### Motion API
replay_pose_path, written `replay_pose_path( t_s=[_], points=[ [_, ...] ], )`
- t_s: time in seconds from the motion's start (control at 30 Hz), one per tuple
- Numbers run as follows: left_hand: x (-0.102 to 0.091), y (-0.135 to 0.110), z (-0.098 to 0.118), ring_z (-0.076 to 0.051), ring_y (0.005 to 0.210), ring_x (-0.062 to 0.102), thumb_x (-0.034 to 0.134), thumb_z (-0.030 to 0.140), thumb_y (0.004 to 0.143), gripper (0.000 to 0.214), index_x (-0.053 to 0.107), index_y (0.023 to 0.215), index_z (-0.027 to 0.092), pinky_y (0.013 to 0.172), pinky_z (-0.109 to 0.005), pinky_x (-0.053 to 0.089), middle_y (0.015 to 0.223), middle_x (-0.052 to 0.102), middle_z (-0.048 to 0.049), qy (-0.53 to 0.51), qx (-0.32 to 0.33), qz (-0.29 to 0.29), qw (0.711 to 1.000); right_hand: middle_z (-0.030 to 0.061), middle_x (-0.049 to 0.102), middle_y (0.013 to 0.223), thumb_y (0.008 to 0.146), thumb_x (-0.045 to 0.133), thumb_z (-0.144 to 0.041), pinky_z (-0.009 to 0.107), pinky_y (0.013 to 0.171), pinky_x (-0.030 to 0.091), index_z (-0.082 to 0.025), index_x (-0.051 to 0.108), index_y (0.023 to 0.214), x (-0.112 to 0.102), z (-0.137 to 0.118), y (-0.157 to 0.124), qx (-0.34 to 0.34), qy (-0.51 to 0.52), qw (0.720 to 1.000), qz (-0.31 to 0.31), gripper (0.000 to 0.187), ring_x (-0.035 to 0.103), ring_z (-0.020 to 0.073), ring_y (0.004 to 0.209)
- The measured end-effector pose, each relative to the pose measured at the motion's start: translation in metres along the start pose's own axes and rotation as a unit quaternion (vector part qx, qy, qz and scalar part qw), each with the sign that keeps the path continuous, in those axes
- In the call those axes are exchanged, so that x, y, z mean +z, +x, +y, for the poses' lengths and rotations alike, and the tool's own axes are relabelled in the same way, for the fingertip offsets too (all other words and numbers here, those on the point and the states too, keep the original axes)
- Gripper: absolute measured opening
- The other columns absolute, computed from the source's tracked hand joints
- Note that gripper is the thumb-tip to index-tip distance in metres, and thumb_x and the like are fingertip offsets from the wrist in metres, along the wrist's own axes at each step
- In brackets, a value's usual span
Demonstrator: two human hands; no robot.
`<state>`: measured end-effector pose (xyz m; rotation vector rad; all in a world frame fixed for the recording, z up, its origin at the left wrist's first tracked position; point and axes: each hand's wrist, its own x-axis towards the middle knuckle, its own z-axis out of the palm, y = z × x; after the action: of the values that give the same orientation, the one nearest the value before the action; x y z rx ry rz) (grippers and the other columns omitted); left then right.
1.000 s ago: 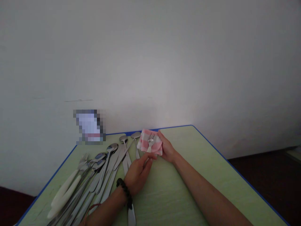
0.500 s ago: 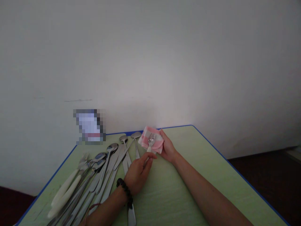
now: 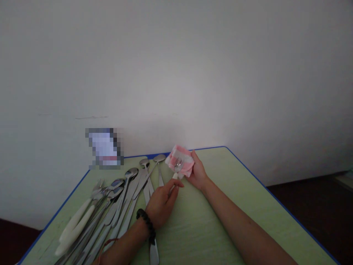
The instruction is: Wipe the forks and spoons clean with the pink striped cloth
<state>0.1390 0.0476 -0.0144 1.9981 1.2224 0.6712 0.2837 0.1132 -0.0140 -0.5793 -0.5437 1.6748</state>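
My left hand (image 3: pixel 163 204), with a black bracelet at the wrist, is closed around the pale handle of a fork (image 3: pixel 178 165). The fork's metal tines point away from me and lie in front of a folded pink-and-white cloth (image 3: pixel 181 154). My right hand (image 3: pixel 199 173) grips that cloth from its right side, thumb at the top edge; its other fingers are mostly hidden behind the cloth. Both hands are over the far middle of the table. Several metal spoons (image 3: pixel 131 172) and other cutlery lie just left of my left hand.
The light green table (image 3: pixel 209 221) has a blue edge and stands against a pale wall (image 3: pixel 193 73). Two white-handled forks (image 3: pixel 74 224) lie at the left of the cutlery pile. A pixelated, blurred screen-like object (image 3: pixel 104 145) stands at the far left corner.
My right hand and the cloth have shifted slightly up and to the right, and the cloth is turned a little against the fork. My left hand stays almost in place.
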Motion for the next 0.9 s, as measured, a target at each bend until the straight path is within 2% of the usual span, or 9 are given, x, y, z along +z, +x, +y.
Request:
replay_pose_path(
  t_s=[0.17, 0.47, 0.63, 0.9],
  points=[
    [-0.0005, -0.0003, 0.0021, -0.013, 0.048, 0.042, 0.033, 0.026, 0.088, 0.028, 0.057, 0.1, 0.02, 0.05, -0.022, 0.024, 0.05, 0.037, 0.0065, 0.022, -0.003, -0.003, 1.0, 0.0058, 0.071, 0.085, 0.089, 0.029, -0.048, 0.032, 0.078, 0.048, -0.015, 0.062, 0.098, -0.0009, 0.0, 0.002, -0.01, 0.014, 1.0, 0.008, 0.047, 0.065, 0.0179, 0.076],
    [0.0008, -0.0012, 0.0002, -0.014, 0.047, 0.041, 0.031, 0.026, 0.089, 0.029, 0.056, 0.101, 0.02, 0.049, -0.022, 0.023, 0.049, 0.036, 0.0069, 0.029, 0.001, -0.001, 1.0, 0.0061, 0.071, 0.082, 0.09, 0.029, -0.044, 0.032, 0.079, 0.048, -0.014, 0.062, 0.1, -0.0003, 0.0002, -0.0015, 0.016, -0.027, 0.999, -0.026, 0.045, 0.065, 0.0178, 0.078],
    [0.0007, -0.0016, 0.0002, -0.014, 0.049, 0.042, 0.032, 0.026, 0.088, 0.028, 0.056, 0.1, 0.021, 0.05, -0.022, 0.025, 0.051, 0.04, 0.006, 0.031, 0.006, -0.001, 1.0, 0.0068, 0.071, 0.082, 0.091, 0.027, -0.044, 0.03, 0.079, 0.047, -0.012, 0.062, 0.098, 0.0011, -0.0018, -0.003, 0.032, -0.03, 0.998, -0.044, 0.048, 0.065, 0.017, 0.077],
    [-0.0002, -0.0012, 0.0014, -0.013, 0.05, 0.043, 0.032, 0.026, 0.088, 0.027, 0.056, 0.1, 0.02, 0.05, -0.022, 0.025, 0.052, 0.041, 0.0062, 0.021, 0.006, 0.002, 1.0, 0.0066, 0.07, 0.077, 0.091, 0.027, -0.044, 0.026, 0.071, 0.047, -0.01, 0.063, 0.092, 0.0014, -0.0043, -0.0053, 0.11, -0.014, 0.993, -0.037, 0.049, 0.064, 0.0144, 0.067]
  ],
)
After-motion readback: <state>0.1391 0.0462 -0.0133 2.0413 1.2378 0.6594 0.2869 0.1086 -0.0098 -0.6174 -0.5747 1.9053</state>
